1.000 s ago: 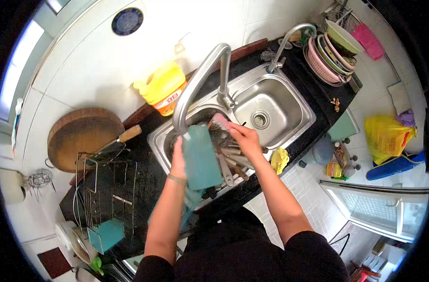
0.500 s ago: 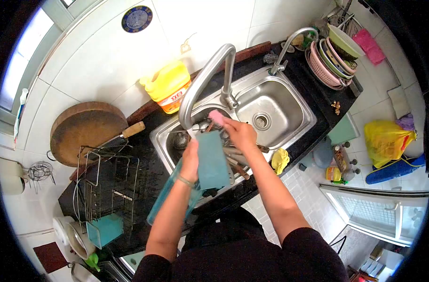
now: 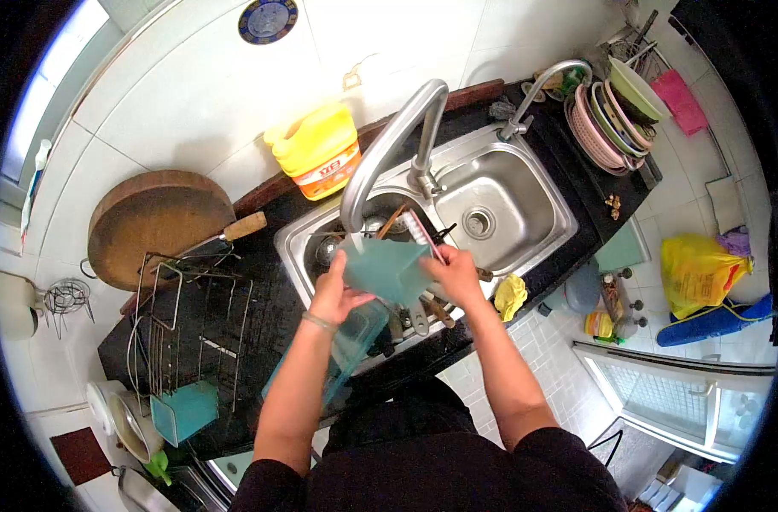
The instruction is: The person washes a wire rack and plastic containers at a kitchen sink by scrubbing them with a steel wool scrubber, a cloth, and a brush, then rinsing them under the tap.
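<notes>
A teal plastic box [image 3: 385, 271] is held tilted over the left sink basin [image 3: 288, 247], under the large curved faucet [image 3: 374, 162]. My left hand [image 3: 329, 294] grips its left side, with the thumb and fingers around the wall. My right hand [image 3: 457, 277] is closed on a pink scrub brush [image 3: 416, 230] with white bristles pointing up, and its fingers meet the box's right side. Below the box, a larger clear teal container [image 3: 355, 337] rests at the sink's front edge, partly behind my left forearm. Knives and other utensils [image 3: 436, 309] lie at the basin, partly hidden.
A yellow detergent jug [image 3: 316, 154] stands behind the sink. On the left are a round cutting board [image 3: 154, 226], a cleaver [image 3: 223, 235] and a wire rack [image 3: 197, 341]. To the right are the second basin [image 3: 508, 192], a yellow cloth [image 3: 510, 297] and stacked colanders [image 3: 602, 128].
The box has turned from upright and flat-on to tilted sideways. The brush has swung so its bristles show, and my right hand has moved down and right to the box's side.
</notes>
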Demonstrator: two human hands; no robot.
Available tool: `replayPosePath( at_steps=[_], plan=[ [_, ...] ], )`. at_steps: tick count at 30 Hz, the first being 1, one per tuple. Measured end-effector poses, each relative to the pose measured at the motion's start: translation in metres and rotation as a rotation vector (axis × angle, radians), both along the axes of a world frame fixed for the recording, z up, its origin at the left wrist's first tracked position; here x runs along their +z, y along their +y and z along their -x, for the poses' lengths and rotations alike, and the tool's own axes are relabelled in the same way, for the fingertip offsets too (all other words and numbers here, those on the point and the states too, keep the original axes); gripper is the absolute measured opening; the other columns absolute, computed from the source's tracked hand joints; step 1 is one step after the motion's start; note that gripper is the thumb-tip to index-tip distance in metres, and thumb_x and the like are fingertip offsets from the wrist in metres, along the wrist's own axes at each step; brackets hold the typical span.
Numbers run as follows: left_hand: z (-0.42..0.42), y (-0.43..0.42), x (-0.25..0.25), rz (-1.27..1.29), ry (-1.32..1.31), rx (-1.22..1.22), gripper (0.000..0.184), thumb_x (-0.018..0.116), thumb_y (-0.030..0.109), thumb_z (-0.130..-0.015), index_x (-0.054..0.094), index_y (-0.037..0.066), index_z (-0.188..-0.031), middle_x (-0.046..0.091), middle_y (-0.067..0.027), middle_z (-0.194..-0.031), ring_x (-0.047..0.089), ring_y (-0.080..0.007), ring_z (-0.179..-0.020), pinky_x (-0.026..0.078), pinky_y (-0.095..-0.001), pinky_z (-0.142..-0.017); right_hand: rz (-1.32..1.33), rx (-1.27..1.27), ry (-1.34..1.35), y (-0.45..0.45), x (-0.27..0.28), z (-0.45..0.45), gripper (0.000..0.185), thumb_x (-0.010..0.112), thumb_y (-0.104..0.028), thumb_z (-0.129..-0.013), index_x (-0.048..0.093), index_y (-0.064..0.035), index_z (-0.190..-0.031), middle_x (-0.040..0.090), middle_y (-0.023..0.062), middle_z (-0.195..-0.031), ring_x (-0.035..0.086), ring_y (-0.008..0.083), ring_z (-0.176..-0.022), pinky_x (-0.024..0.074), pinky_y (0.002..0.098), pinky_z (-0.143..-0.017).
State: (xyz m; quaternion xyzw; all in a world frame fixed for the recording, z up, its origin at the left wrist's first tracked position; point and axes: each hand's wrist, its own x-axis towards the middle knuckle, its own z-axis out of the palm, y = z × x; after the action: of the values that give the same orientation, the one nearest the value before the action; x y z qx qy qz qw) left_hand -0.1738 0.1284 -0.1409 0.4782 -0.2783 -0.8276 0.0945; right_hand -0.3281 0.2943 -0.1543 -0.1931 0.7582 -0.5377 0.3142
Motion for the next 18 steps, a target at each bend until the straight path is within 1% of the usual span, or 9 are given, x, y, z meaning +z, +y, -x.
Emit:
replayPosePath(
  at_steps=[2,3,6,8,10,12,14,16,18],
  plan=[
    [-0.006,-0.015,0.007,0.406,-0.213,-0.397,0.058,0.055,0.047,-0.089,0.048,0.003,-0.125,0.056,-0.0124,-0.117,0.055,-0.0240,-0.106,0.045,-0.0411,-0.088,-0.016,0.058,-0.060,-0.005,0.011,0.025,0.022,0.071,-0.021,-0.075,0.065,0.0005,-0.078,0.056,-0.0003,-0.064,0.047,0.0093,-0.058,0.0406,0.0261,-0.056],
    [-0.015,-0.025,-0.059,0.972,-0.270,-0.236,0.063,0.057,0.046,-0.088,0.043,0.001,-0.130,0.052,-0.0134,-0.123,0.050,-0.0211,-0.112,0.041,-0.0351,-0.095,-0.094,0.146,-0.108,-0.007,0.026,0.033,0.022,0.072,-0.020,-0.075,0.065,0.0000,-0.078,0.057,-0.0002,-0.064,0.048,0.0092,-0.058,0.0405,0.0263,-0.055],
    [-0.006,-0.037,0.013,0.753,0.143,-0.467,0.076,0.062,0.048,-0.085,0.036,0.000,-0.136,0.045,-0.0147,-0.132,0.045,-0.0205,-0.120,0.035,-0.0331,-0.101,-0.153,0.249,-0.294,-0.017,0.023,0.051,0.019,0.073,-0.019,-0.074,0.066,-0.0015,-0.079,0.055,-0.0005,-0.061,0.046,0.0087,-0.054,0.0362,0.0255,-0.048],
    [-0.005,-0.048,0.018,0.719,0.200,-0.613,0.082,0.064,0.050,-0.082,0.034,-0.002,-0.138,0.043,-0.0143,-0.136,0.040,-0.0194,-0.124,0.033,-0.0334,-0.103,-0.101,0.325,-0.488,-0.025,0.018,0.059,0.017,0.073,-0.012,-0.073,0.065,-0.0012,-0.083,0.051,-0.0025,-0.058,0.035,0.0047,-0.041,0.0221,0.0214,-0.038],
    [-0.002,-0.049,0.026,0.681,0.321,-1.025,0.082,0.065,0.048,-0.082,0.033,-0.002,-0.139,0.043,-0.0133,-0.136,0.041,-0.0190,-0.124,0.032,-0.0317,-0.103,-0.082,0.326,-0.560,-0.033,0.014,0.057,0.019,0.074,-0.013,-0.075,0.064,-0.0009,-0.086,0.052,-0.0018,-0.059,0.035,0.0049,-0.040,0.0219,0.0217,-0.037],
    [0.002,-0.045,0.023,0.754,0.298,-1.070,0.076,0.065,0.043,-0.083,0.037,-0.002,-0.137,0.047,-0.0121,-0.132,0.045,-0.0181,-0.119,0.035,-0.0295,-0.101,0.054,0.281,-0.579,-0.041,0.021,0.051,0.020,0.072,-0.018,-0.080,0.063,-0.0011,-0.087,0.051,-0.0022,-0.059,0.035,0.0042,-0.042,0.0224,0.0212,-0.037],
    [-0.003,-0.040,0.025,0.458,0.185,-0.836,0.071,0.066,0.038,-0.083,0.040,-0.001,-0.136,0.051,-0.0109,-0.128,0.048,-0.0175,-0.115,0.037,-0.0304,-0.098,0.001,0.171,-0.475,-0.044,0.016,0.053,0.022,0.065,-0.023,-0.087,0.063,-0.0014,-0.085,0.050,-0.0032,-0.059,0.037,0.0052,-0.044,0.0271,0.0220,-0.040],
    [-0.002,-0.031,0.022,0.491,0.152,-0.721,0.065,0.066,0.037,-0.083,0.045,-0.001,-0.131,0.057,-0.0093,-0.119,0.052,-0.0162,-0.108,0.040,-0.0303,-0.095,0.049,-0.073,0.148,-0.034,0.010,0.046,0.027,0.058,-0.026,-0.092,0.065,-0.0005,-0.097,0.047,-0.0029,-0.058,0.040,0.0084,-0.049,0.0321,0.0250,-0.045],
    [-0.001,-0.025,0.020,0.474,0.034,-0.557,0.058,0.067,0.034,-0.082,0.050,0.000,-0.127,0.060,-0.0080,-0.113,0.056,-0.0151,-0.102,0.043,-0.0293,-0.089,0.140,-0.056,0.445,-0.028,0.023,0.015,0.035,0.058,-0.026,-0.091,0.060,-0.0053,-0.119,0.069,0.0090,-0.082,0.064,0.0185,-0.072,0.0494,0.0321,-0.068]
  ],
)
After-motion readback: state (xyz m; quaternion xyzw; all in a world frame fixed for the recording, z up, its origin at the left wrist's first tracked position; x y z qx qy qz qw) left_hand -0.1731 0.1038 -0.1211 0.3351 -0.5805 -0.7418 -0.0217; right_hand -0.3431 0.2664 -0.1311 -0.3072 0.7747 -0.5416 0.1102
